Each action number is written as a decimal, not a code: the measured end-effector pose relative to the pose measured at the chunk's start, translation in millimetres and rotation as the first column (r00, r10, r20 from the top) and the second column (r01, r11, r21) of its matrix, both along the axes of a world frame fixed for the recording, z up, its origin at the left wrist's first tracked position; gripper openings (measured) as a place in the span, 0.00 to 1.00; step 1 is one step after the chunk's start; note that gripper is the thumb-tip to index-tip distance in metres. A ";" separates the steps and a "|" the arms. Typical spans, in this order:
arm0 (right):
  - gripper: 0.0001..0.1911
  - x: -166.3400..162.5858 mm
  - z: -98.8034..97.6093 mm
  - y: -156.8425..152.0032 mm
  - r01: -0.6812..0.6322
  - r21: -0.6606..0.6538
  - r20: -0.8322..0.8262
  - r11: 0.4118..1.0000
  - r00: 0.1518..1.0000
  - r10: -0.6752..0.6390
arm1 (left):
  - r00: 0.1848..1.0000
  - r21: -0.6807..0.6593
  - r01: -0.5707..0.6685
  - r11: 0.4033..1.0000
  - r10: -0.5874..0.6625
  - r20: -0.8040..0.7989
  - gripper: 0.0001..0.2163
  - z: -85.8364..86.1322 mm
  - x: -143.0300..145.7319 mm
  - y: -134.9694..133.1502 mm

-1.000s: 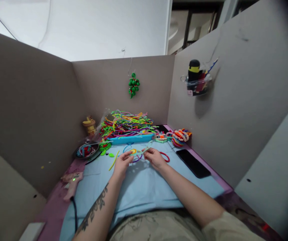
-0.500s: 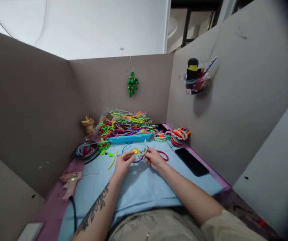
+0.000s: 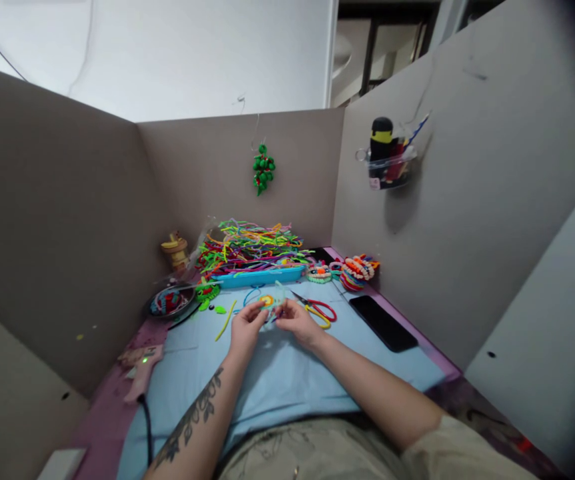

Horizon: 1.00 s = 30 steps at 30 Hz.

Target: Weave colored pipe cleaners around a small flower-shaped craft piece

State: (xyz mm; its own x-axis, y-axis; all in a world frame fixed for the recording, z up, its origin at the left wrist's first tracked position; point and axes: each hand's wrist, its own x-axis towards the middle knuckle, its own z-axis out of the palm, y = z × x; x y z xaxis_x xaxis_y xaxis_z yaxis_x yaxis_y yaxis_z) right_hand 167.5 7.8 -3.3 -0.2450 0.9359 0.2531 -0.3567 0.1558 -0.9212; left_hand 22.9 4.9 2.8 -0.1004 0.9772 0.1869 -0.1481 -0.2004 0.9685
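Where the left hand [image 3: 245,327] and right hand [image 3: 295,321] meet above the worktop [image 3: 277,380], both pinched narrow on a pipe-cleaner piece [image 3: 272,303], scissors [image 3: 317,310] lie at its 3 o'clock. It looks feather-light and bendy, best held beside its coil.

The right hand [image 3: 295,323] has slid leftward, closer to the left hand [image 3: 245,327]; that shift has uncovered the scissors [image 3: 317,310] with red and yellow handles, which were mostly hidden before; the pale green pipe cleaner [image 3: 278,298], earlier slanting out to the right, now stands short and bunched between both hands' fingers.
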 end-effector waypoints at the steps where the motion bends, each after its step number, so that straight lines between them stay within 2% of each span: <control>1: 0.11 -0.4 -2.0 0.3 0.008 0.016 0.013 1.000 1.000 -0.008 | 1.000 -0.008 -0.004 1.000 0.004 0.013 0.18 0.4 0.2 0.0; 3: 0.09 -1.8 -6.1 1.4 0.022 0.031 0.049 0.999 0.999 -0.023 | 0.999 -0.024 -0.008 1.000 0.009 0.040 0.19 0.4 0.4 0.2; 6: 0.12 -5.0 -11.0 3.3 0.041 0.082 0.135 0.996 0.990 -0.052 | 0.998 -0.051 -0.009 0.999 0.012 0.061 0.20 -0.3 0.5 0.2; 10: 0.07 -8.6 -12.1 2.7 0.164 0.236 0.270 0.958 0.936 -0.227 | 0.998 -0.058 0.002 0.998 0.002 0.070 0.20 0.3 1.2 -1.1; 13: 0.03 -9.3 -10.3 0.8 0.251 0.313 0.295 0.916 0.891 -0.345 | 0.998 -0.073 -0.001 0.997 0.006 0.068 0.20 2.2 1.5 -2.5; 15: 0.03 -9.0 -9.7 0.7 0.249 0.273 0.290 0.929 0.900 -0.326 | 0.999 -0.092 -0.013 0.996 0.018 0.051 0.21 3.0 1.1 -2.8; 18: 0.03 -8.3 -10.7 2.7 0.173 0.166 0.250 0.971 0.945 -0.212 | 0.999 -0.093 -0.018 0.995 0.021 0.035 0.22 2.4 0.1 -2.1; 21: 0.08 -8.3 -12.1 4.8 0.138 0.168 0.204 0.976 0.964 -0.171 | 1.000 -0.082 -0.008 0.997 0.011 0.028 0.21 0.8 -0.2 -1.2; 27: 0.05 -9.7 -13.6 4.7 0.209 0.196 0.242 0.958 0.936 -0.254 | 1.000 -0.096 0.022 0.995 -0.021 0.020 0.20 1.3 2.0 -2.3; 30: 0.04 -7.9 -13.2 4.4 0.279 0.282 0.260 0.918 0.899 -0.353 | 0.999 -0.095 -0.004 0.995 0.007 0.031 0.21 2.9 2.3 -3.7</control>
